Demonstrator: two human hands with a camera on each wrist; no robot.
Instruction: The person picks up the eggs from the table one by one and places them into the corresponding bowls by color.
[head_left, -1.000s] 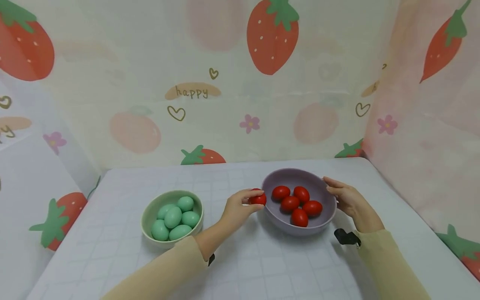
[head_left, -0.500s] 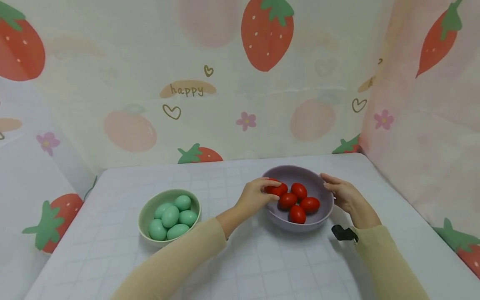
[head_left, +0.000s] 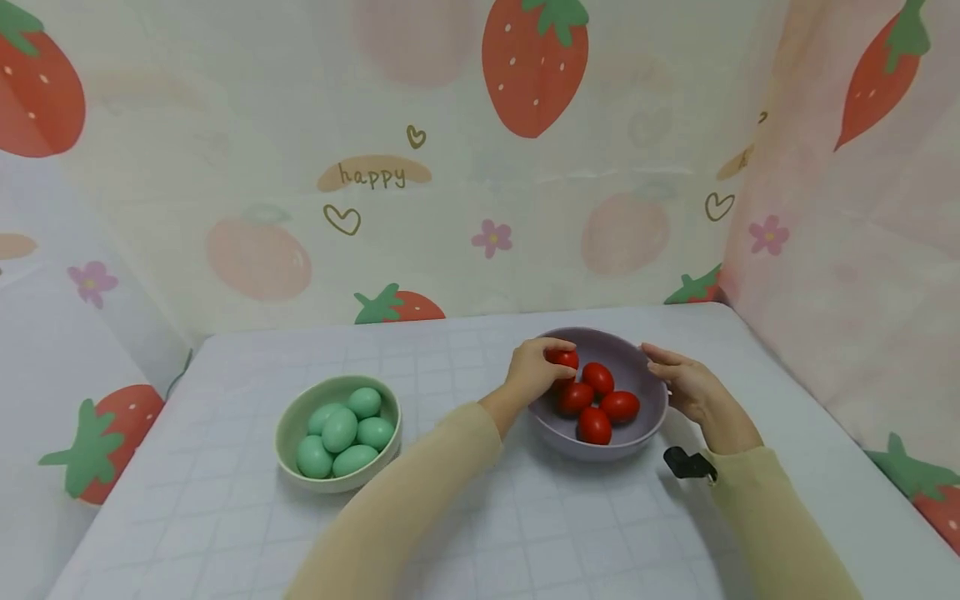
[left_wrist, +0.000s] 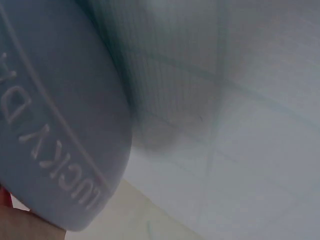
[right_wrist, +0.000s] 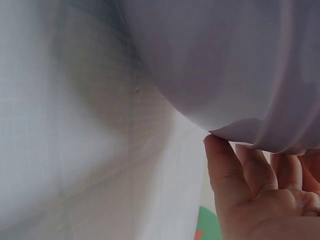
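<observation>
My left hand [head_left: 532, 367] reaches over the left rim of a purple bowl [head_left: 596, 451] and pinches a red egg [head_left: 566, 359] between thumb and fingers, just above other red eggs [head_left: 597, 379] lying in the bowl. Fingers partly hide the egg beneath. At the bowl's right side, my right hand [head_left: 693, 392] touches the outer wall with its fingers extended. The right wrist view shows those fingertips [right_wrist: 220, 150] against the purple wall. Raised lettering marks the bowl's side [left_wrist: 65, 150] in the left wrist view.
A light green bowl [head_left: 288, 458] with several green eggs [head_left: 340, 429] stands to the left on the white gridded tabletop [head_left: 225, 533]. Strawberry-patterned cloth walls [head_left: 450, 200] enclose the table at the back and sides.
The left hand has carried its red egg from outside the purple bowl's left rim to the right, over the eggs inside. My right hand stays at the bowl's right side.
</observation>
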